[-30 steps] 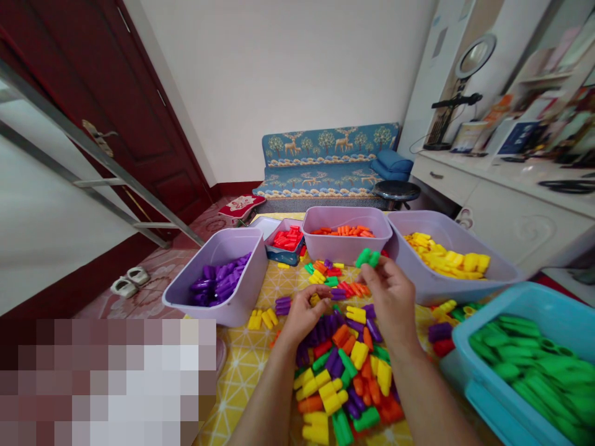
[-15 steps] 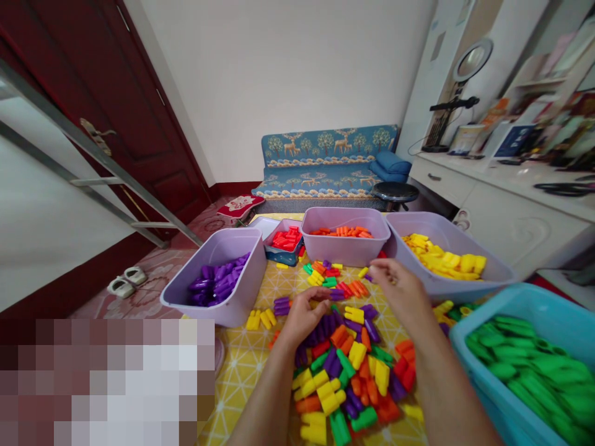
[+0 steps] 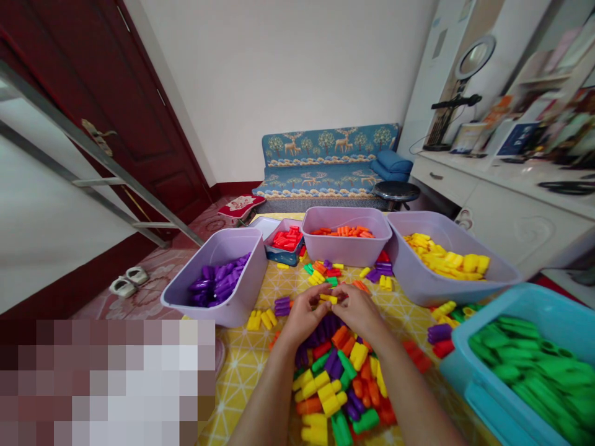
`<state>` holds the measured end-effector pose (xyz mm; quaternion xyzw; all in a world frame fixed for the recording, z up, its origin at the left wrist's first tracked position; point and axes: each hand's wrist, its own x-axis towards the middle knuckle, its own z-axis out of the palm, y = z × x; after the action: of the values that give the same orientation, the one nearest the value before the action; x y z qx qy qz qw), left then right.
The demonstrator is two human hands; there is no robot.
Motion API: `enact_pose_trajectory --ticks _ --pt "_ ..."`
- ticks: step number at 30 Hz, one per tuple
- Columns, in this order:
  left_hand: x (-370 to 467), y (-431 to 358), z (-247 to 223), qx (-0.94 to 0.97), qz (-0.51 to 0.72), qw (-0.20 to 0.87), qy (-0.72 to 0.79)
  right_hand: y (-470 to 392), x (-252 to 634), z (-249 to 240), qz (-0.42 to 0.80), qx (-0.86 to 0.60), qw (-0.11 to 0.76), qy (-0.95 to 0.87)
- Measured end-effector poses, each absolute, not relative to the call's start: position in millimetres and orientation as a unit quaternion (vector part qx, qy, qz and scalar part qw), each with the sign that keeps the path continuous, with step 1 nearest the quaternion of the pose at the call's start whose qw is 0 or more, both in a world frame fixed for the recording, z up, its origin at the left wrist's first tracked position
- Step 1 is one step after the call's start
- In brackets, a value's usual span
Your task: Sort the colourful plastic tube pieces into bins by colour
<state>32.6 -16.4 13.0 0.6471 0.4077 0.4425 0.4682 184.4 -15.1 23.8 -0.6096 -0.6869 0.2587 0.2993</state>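
Head view: left hand [image 3: 304, 314] and right hand [image 3: 359, 310] fingers pinch a stubby yellow plastic block [image 3: 329, 298]; boxy lilac plastic tubs [image 3: 346, 249] beyond look colour-sorted, heaped multicolour plastic blocks [image 3: 331, 397] below aren't yet.

A small yellow piece [image 3: 328, 298] sits nearly level between the fingers [image 3: 346, 291].
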Motion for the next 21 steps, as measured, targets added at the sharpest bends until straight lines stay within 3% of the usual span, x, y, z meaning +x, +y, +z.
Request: enact_pose_trajectory --ticks 6,21 --pt "33 -11 5 0.592 0.491 0.510 0.384 -13 182 12 0.354 -0.552 0.367 -0.660" --pt "31 -7 -6 0.519 0.527 0.529 0.416 -30 160 33 0.190 -0.620 0.210 -0.732"
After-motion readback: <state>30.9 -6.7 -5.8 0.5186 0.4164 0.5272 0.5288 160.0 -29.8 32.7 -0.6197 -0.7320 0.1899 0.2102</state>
